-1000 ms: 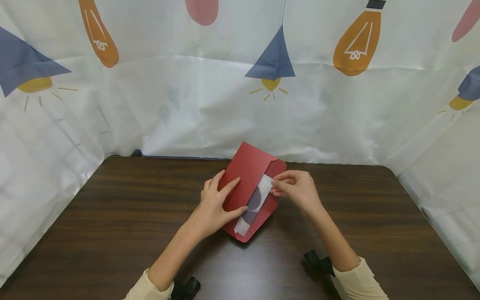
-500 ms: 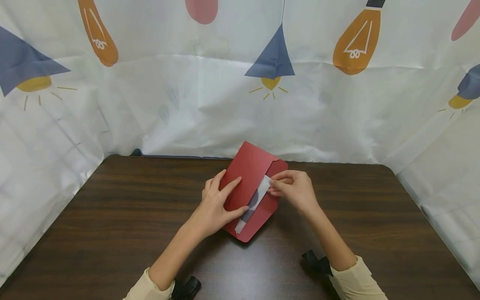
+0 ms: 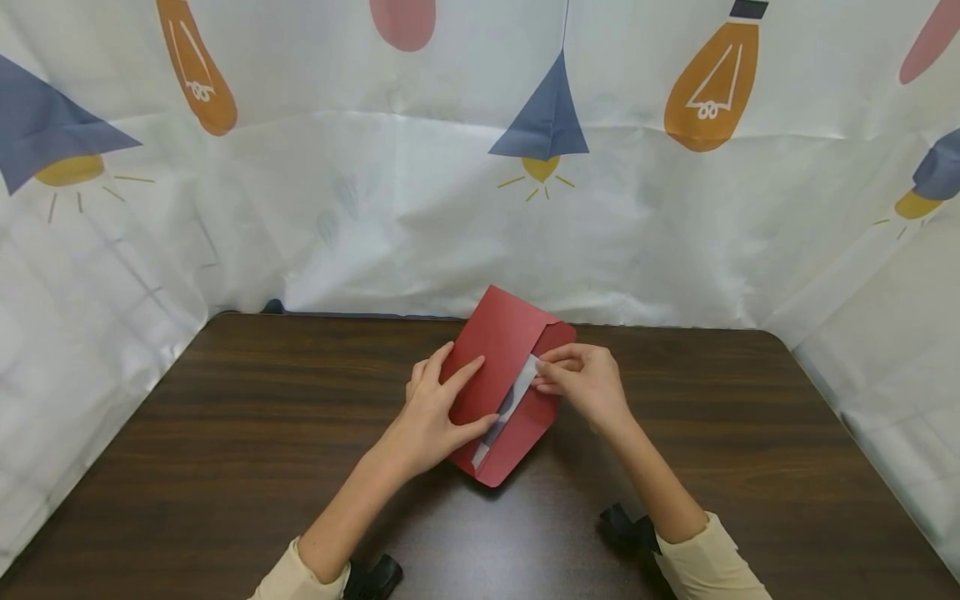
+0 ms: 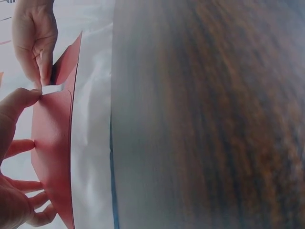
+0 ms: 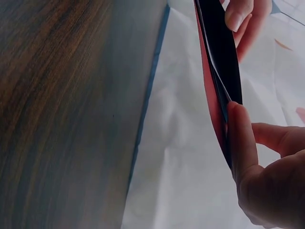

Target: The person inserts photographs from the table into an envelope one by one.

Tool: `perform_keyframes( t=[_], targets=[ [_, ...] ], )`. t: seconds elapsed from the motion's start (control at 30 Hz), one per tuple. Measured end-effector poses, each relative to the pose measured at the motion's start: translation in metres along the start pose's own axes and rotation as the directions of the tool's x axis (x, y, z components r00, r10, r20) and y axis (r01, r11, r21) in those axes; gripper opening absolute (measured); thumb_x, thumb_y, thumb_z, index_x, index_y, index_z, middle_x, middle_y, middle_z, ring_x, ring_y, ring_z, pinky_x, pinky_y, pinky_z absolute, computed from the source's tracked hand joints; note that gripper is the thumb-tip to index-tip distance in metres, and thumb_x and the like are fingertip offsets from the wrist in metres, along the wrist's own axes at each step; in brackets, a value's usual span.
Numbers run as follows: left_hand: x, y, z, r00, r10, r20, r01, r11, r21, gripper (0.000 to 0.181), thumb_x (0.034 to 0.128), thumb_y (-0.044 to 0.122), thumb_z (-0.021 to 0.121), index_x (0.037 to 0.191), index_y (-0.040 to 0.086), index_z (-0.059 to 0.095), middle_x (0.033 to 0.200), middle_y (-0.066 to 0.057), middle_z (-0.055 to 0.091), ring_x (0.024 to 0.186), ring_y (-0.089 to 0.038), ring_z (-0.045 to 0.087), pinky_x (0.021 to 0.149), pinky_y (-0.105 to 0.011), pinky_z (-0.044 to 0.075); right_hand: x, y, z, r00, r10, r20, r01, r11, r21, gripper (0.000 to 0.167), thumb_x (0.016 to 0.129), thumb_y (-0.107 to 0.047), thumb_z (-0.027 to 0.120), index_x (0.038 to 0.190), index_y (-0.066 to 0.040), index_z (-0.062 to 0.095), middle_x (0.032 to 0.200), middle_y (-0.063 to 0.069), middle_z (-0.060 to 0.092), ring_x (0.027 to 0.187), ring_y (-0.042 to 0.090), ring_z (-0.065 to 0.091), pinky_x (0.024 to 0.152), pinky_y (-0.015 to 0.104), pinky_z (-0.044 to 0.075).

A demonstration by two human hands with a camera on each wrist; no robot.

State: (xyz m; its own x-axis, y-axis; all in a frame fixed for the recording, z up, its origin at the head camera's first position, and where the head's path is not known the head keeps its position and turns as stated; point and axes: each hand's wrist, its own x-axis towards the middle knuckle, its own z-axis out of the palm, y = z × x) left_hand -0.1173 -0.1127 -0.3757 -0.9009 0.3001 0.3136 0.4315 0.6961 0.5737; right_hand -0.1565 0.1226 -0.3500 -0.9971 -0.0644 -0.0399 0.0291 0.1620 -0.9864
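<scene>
A red envelope (image 3: 504, 350) lies tilted on the dark wooden table, its flap side to the right. Out of its long opening shows a narrow strip of white paper (image 3: 517, 392) with a grey print; the rest is hidden inside. My left hand (image 3: 437, 408) spreads over the envelope's left part, fingers apart and pressing on its face, thumb by the opening. The right hand (image 3: 588, 379) pinches the paper's upper end between thumb and fingers. In the right wrist view, the right hand (image 5: 271, 167) is at the edge of the envelope (image 5: 208, 86).
The brown table (image 3: 262, 433) spreads around the envelope. A white curtain (image 3: 337, 208) printed with lamps hangs behind its far edge. Black wrist straps (image 3: 372, 577) sit near both cream sleeves (image 3: 708, 558).
The white paper has slid farther into the red envelope, so a narrower strip shows. My right hand has moved slightly left with it; the left hand has hardly moved.
</scene>
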Motion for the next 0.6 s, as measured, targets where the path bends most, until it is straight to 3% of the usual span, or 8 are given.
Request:
perform_keyframes(
  t=[0.3, 0.6],
  targets=[
    [-0.0004, 0.0004, 0.0011, 1.000, 0.010, 0.022, -0.010, 1.000, -0.015, 0.074, 0.0867, 0.029, 0.087, 0.152, 0.011, 0.057, 0.163, -0.027, 0.033, 0.142, -0.046, 0.035, 0.099, -0.062, 0.052, -0.0006, 0.0008, 0.0000, 1.000, -0.007, -0.011, 0.007, 1.000, 0.021, 0.022, 0.099, 0.000, 0.071, 0.114, 0.017, 0.070, 0.095, 0.023, 0.078, 0.073, 0.013, 0.078, 0.072, 0.027, 0.063],
    [-0.0011, -0.0008, 0.0029, 0.998, 0.063, -0.009, -0.064, 0.998, -0.011, 0.072, 0.0853, 0.027, 0.089, 0.149, 0.009, 0.060, 0.161, -0.030, 0.035, 0.139, -0.049, 0.037, 0.100, -0.065, 0.049, 0.0009, 0.0011, -0.0009, 1.000, -0.017, -0.008, 0.017, 0.999, 0.043, 0.022, 0.100, 0.002, 0.068, 0.116, 0.018, 0.069, 0.099, 0.024, 0.077, 0.074, 0.010, 0.077, 0.074, 0.027, 0.063]
  ],
)
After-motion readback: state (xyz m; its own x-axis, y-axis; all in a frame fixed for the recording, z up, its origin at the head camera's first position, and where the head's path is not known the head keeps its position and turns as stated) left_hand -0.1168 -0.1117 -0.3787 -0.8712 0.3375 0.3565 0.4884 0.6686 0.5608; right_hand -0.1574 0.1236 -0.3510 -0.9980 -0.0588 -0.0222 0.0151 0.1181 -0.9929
